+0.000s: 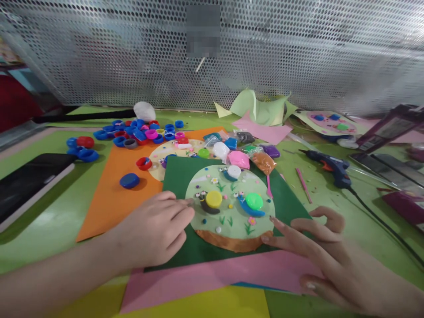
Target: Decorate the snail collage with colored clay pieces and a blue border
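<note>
A round pale-green craft disc [230, 207] with a brown lower edge lies on a dark green sheet [180, 176]. Snails made of yellow, green and white bottle caps are stuck on it. My left hand [155, 229] rests on the green sheet, its fingers curled and together, fingertips touching the disc's left edge. My right hand [318, 251] lies at the disc's lower right, fingers stretched out and apart, two fingertips touching the disc's rim. Neither hand holds anything that I can see.
Pink [212, 276], yellow and orange [112, 194] sheets lie around. Several loose bottle caps [132, 132] are scattered at the back left, clay packets [261, 161] behind the disc. A blue glue gun [329, 165] with its cord lies at right, a dark tablet [28, 183] at left. A perforated metal screen stands behind.
</note>
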`<state>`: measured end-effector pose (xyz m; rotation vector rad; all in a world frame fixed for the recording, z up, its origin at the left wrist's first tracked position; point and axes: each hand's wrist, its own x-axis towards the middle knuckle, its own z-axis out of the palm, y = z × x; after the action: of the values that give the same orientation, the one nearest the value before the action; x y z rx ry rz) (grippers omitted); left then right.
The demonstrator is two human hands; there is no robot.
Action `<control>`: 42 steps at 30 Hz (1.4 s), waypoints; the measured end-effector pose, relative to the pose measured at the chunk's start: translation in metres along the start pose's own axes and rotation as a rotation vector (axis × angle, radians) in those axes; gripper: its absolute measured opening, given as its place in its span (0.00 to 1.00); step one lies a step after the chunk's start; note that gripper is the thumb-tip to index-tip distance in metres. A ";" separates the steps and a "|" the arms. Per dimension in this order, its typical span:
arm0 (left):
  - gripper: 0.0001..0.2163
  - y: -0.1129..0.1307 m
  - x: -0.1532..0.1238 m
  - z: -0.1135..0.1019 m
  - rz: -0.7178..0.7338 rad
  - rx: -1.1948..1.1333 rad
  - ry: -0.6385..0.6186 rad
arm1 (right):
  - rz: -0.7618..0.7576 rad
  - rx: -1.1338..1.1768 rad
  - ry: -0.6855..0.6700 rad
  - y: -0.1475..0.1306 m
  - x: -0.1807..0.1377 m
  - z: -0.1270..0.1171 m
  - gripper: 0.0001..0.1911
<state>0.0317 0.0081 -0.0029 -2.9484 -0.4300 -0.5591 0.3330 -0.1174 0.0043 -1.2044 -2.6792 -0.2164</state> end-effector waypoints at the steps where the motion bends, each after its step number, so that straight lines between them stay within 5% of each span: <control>1: 0.14 0.000 0.000 0.000 -0.001 0.002 0.001 | 0.005 0.008 -0.006 0.001 -0.001 0.000 0.31; 42: 0.14 0.001 0.001 -0.001 -0.016 0.015 -0.014 | -0.033 -0.009 0.087 -0.015 0.008 0.006 0.33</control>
<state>0.0327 0.0068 -0.0016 -2.9386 -0.4569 -0.5346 0.3158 -0.1196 -0.0007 -1.1271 -2.6268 -0.2793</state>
